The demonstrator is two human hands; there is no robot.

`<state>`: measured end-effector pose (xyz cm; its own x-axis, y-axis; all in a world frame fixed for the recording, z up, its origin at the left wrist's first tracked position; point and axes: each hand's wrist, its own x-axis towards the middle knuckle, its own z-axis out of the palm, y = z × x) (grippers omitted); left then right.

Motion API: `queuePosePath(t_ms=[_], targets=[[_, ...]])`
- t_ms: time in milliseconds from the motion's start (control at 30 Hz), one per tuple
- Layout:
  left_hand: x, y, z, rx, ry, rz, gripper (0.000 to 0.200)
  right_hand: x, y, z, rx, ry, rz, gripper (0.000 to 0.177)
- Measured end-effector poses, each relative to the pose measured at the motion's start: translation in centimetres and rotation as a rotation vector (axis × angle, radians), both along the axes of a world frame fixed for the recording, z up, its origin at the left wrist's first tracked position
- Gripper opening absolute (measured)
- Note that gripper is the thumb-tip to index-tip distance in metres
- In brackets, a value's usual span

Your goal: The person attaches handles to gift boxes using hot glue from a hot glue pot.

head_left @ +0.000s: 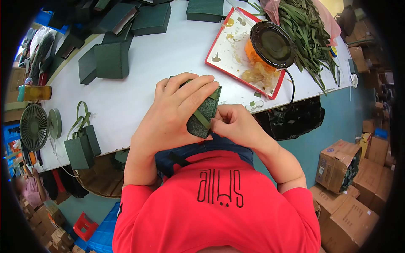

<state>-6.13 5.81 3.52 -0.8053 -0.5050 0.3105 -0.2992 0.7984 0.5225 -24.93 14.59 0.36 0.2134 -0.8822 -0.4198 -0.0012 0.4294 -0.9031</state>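
Observation:
A small dark green patterned box (206, 110) with a lighter green ribbon across it is held at the table's near edge. My left hand (177, 107) wraps over its top and side, with the fingers pressed around it. At the box's right side my right hand (234, 122) is closed in a pinch against its edge; what lies between those fingertips is hidden. Beyond the hands, a round black pot (273, 44) with an orange body stands on a red-rimmed white tray (218, 40) spotted with dried glue.
Green ribbons (301, 31) are heaped at the back right. Dark green boxes (112, 60) stand at the back left of the white table (181, 46). A green bag-like box (80, 147) and a fan (34, 127) are at the left. Cartons (337, 164) stack on the right floor.

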Motion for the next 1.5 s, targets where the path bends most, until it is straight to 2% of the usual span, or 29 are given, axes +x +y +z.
queuePosePath(t_ms=[133,233,367,467,533,667,767,800,900,1000,1100,1267,1367,1500], targets=[[0.1,-0.2,-0.3,0.026,0.039,0.056,0.087,-1.1,-0.9,0.4,0.087,-0.13,0.043,0.025],[0.3,-0.5,-0.4,0.042,0.063,0.076,0.089,-1.3,-0.7,1.4,0.025,-0.047,-0.057,0.028],[0.2,-0.5,-0.5,0.052,0.06,0.064,0.09,-0.5,0.0,-0.2,-0.079,0.032,-0.077,0.031],[0.0,-0.3,-0.6,0.003,0.043,0.05,0.091,0.1,-0.1,1.0,0.007,0.138,-0.013,0.027],[-0.2,-0.2,-0.8,-0.018,0.038,0.062,0.092,0.4,0.0,0.3,-0.029,0.158,-0.049,0.024],[-0.1,-0.2,-1.2,0.022,0.073,0.133,0.093,0.0,-0.3,0.7,-0.176,0.21,-0.168,0.022],[0.3,-0.4,-0.8,0.024,0.078,0.183,0.097,-0.3,1.0,0.5,-0.486,0.301,-0.531,0.027],[0.3,-0.4,-0.6,0.019,0.073,0.195,0.099,-1.5,2.2,1.2,-0.455,0.348,-0.339,0.029],[0.0,-0.4,-0.9,0.042,0.144,0.146,0.101,-0.9,3.7,1.4,0.136,-0.162,-0.012,0.032],[-0.6,0.1,-1.1,0.044,0.181,0.113,0.103,0.1,3.9,-0.7,0.156,-0.461,-0.099,0.034],[-0.7,0.3,-0.4,0.089,0.179,0.094,0.096,0.9,3.7,0.3,0.084,-0.629,-0.552,0.039],[0.2,0.7,-0.6,0.089,0.099,0.1,0.098,-2.3,4.7,-1.2,-0.017,-0.801,-0.785,0.033],[1.3,0.6,-1.1,0.071,0.073,0.134,0.102,-3.6,4.9,-0.7,-0.041,-0.748,-0.93,0.034],[2.3,1.0,-1.3,0.105,0.032,0.199,0.103,-4.6,4.7,-0.6,-0.082,-0.707,-0.994,0.037]])
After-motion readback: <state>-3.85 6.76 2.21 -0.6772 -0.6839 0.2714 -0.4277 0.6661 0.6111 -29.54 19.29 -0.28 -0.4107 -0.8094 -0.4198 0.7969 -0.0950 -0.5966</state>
